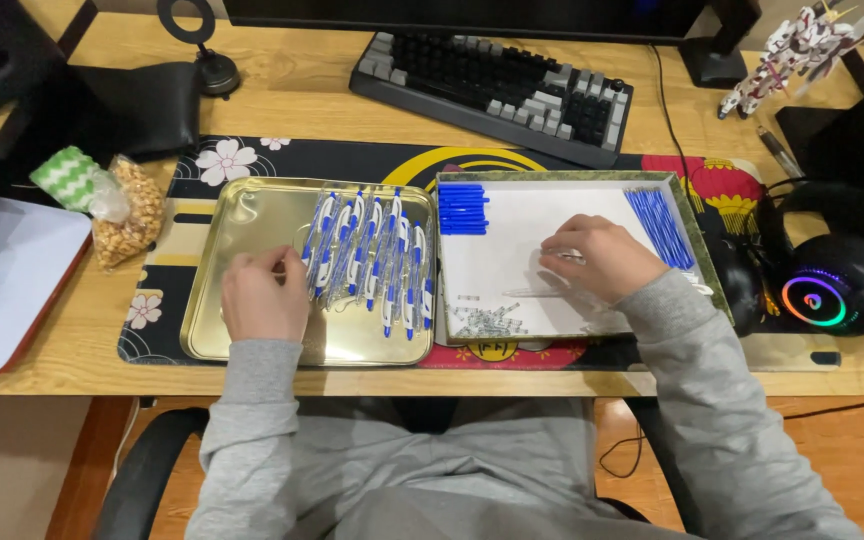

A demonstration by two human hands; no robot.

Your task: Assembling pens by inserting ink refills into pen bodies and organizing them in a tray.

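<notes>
Shiny gold metal tray (242, 215), rounded corners, holds a row of white-and-blue pens (370, 255) w/ glossy plastic barrels. Left hand (264, 297) rests on the tray just left of the pens, fingers curled; whether they grip anything can't be told. Right of the tray: shallow white box (512, 225) w/ blue caps (462, 208), thin blue refills (660, 226), tiny metal springs (487, 321). Right hand (600, 259) lies in the box, fingers bent over clear barrels (537, 293), mostly hidden & hard to make out.

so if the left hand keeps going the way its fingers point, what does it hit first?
Probably the row of assembled pens in the gold tray: the left hand points up-right toward them, fingertips nearly touching the nearest one. Depth unclear.
</notes>
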